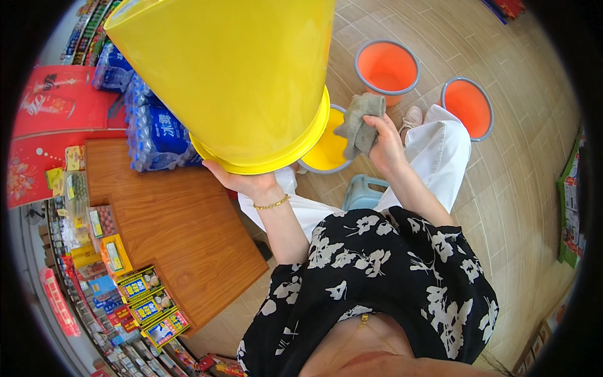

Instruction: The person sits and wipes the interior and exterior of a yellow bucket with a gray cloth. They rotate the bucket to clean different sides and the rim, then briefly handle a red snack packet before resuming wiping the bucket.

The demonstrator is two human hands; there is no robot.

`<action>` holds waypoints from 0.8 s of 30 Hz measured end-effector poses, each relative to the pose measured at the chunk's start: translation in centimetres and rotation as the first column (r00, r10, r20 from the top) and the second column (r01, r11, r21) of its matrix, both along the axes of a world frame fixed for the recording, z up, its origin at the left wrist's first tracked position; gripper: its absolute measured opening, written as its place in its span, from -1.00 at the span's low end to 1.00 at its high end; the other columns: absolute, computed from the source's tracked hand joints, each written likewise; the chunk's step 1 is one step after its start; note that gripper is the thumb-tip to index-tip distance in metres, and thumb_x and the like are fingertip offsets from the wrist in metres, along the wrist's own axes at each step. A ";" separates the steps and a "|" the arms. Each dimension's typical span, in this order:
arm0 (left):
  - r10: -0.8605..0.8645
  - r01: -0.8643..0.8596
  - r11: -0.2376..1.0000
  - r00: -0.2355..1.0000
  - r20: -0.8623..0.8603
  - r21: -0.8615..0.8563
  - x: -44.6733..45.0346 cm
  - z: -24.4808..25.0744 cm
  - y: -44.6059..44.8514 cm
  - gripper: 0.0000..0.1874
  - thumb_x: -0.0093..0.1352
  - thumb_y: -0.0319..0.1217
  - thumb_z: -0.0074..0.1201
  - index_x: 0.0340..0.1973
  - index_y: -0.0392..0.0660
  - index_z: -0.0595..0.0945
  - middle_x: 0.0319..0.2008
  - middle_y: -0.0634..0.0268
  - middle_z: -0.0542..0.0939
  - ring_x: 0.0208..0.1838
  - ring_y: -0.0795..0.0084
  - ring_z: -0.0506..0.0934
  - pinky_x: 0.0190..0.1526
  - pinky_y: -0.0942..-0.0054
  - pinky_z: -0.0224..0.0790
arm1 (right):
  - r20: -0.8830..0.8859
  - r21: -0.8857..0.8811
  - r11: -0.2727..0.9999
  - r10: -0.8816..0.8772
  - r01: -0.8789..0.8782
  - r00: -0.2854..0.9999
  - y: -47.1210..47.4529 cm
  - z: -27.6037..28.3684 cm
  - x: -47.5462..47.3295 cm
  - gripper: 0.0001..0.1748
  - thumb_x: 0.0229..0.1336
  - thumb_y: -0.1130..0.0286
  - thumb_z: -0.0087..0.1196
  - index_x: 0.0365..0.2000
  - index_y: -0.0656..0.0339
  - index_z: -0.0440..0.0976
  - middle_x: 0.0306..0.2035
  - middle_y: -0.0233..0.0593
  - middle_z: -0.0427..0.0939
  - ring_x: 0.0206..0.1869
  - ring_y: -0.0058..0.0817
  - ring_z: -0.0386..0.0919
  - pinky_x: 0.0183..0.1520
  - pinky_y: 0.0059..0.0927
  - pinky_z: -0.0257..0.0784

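A large yellow plastic bucket (226,85) is raised in front of me, tilted, filling the upper middle. My left hand (242,181) grips its lower edge, palm beneath it; most of the fingers are hidden. To the right of the bucket, my right hand (384,141) holds a bunched grey-brown cloth (362,123) between thumb and fingers, apart from the bucket's wall. Below the cloth, on the floor, stands a yellow-lined bucket (325,153) with a grey rim, partly hidden by the raised bucket and the cloth.
Two orange-lined buckets (387,66) (466,108) stand on the tiled floor. A light blue plastic stool (365,191) is between my legs. On the left, a wooden counter (188,221) bears shrink-wrapped water bottles (160,132) and boxed goods (150,306). A green-edged display (571,202) stands far right.
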State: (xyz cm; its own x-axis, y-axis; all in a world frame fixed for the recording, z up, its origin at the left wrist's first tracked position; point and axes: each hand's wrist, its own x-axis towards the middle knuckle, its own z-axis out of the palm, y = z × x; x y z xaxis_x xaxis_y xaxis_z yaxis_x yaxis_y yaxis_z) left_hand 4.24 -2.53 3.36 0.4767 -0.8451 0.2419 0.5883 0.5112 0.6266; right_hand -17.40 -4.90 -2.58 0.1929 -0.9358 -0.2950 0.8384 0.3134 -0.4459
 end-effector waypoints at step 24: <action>-0.056 0.059 0.998 0.981 -0.187 0.008 3.9 -3.2 1.7 -0.41 0.43 0.07 -0.20 0.26 0.04 0.33 0.28 0.34 0.32 0.31 0.22 0.27 0.29 0.07 0.12 | -0.101 -0.165 0.986 -0.010 -0.007 0.995 -0.7 -0.1 5.1 -0.68 0.28 0.31 -0.07 -0.05 0.29 0.42 -0.12 -0.35 0.48 -0.06 -0.61 0.40 0.05 -0.57 0.27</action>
State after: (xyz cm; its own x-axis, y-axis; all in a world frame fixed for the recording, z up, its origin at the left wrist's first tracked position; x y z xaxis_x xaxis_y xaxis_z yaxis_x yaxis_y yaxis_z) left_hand 8.10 -0.81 0.20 0.4630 -0.8749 0.1421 0.7234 0.4656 0.5098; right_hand -12.34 -5.59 -2.72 0.1683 -0.9736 -0.1544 0.7866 0.2270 -0.5742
